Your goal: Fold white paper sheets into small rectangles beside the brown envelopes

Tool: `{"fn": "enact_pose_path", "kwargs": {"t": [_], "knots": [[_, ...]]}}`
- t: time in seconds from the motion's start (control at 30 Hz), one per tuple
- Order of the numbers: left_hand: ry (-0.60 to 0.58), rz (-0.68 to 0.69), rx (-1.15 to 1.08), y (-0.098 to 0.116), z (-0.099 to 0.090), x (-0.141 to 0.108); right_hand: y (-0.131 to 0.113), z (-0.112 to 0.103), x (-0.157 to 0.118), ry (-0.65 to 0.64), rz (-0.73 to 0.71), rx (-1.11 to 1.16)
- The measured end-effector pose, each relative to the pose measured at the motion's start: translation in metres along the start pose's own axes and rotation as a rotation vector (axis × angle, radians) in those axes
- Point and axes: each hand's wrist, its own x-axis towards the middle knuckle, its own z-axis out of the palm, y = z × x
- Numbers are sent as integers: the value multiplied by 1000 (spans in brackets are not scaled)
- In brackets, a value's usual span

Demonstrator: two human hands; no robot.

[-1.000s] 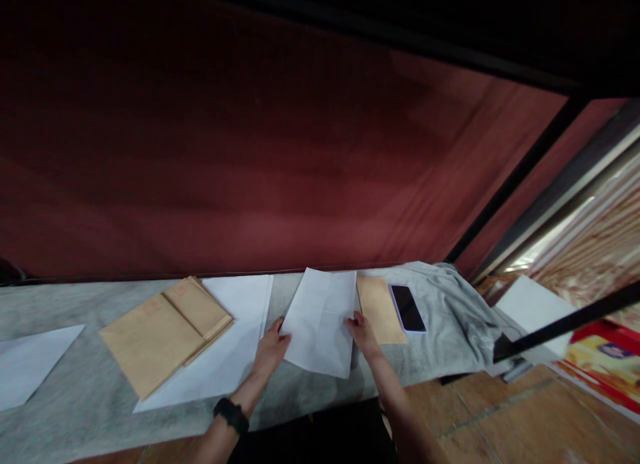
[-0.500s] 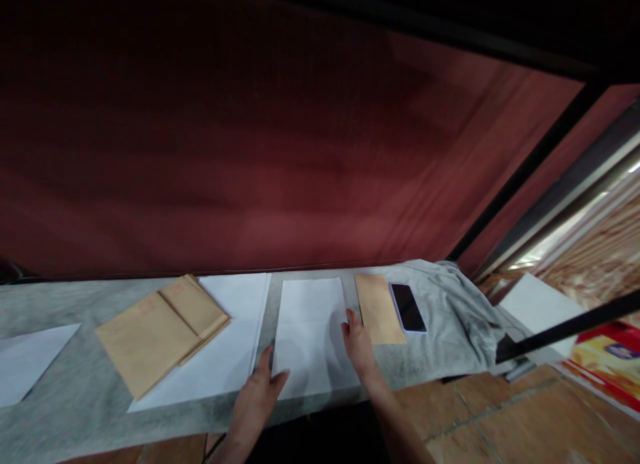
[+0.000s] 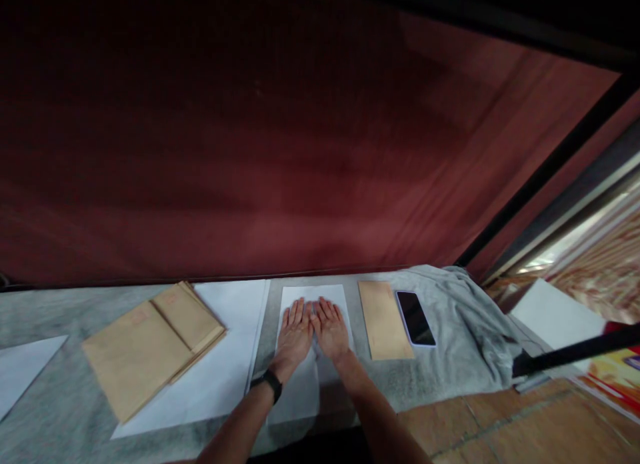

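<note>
A white sheet of paper [image 3: 300, 401] lies flat on the grey cloth in front of me, lengthwise toward me. My left hand [image 3: 296, 334] rests palm down on its upper half, fingers stretched out and pointing away. Beside it, my right hand [image 3: 330, 327] lies flat on the same sheet, and the two thumbs meet or nearly meet. A dark band [image 3: 271, 382] circles my left wrist. The hands and forearms hide part of the sheet. Just right of the sheet is a brown envelope [image 3: 386, 323].
Brown envelopes [image 3: 140, 347] are stacked at left, on top of larger white sheets [image 3: 220, 377]. Another white sheet [image 3: 25, 367] lies far left. A phone [image 3: 416, 319] sits right of the single envelope. Grey cloth [image 3: 460, 331] covers the surface; a red wall [image 3: 300, 184] rises behind.
Both hands have moved from the sheet's side edges inward and away from me. They now lie flat together on its upper middle. The view has shifted slightly.
</note>
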Motion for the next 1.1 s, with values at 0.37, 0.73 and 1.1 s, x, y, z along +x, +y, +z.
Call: {"fn": "enact_pose_path", "kwargs": {"t": [0.37, 0.73, 1.1], "knots": [[57, -189, 27, -23, 0, 21, 46, 0, 29, 140, 138, -90], [82, -176, -26, -25, 3, 21, -34, -15, -79, 76, -18, -5], [226, -64, -130, -19, -12, -15, 5, -40, -127, 135, 37, -119]]}}
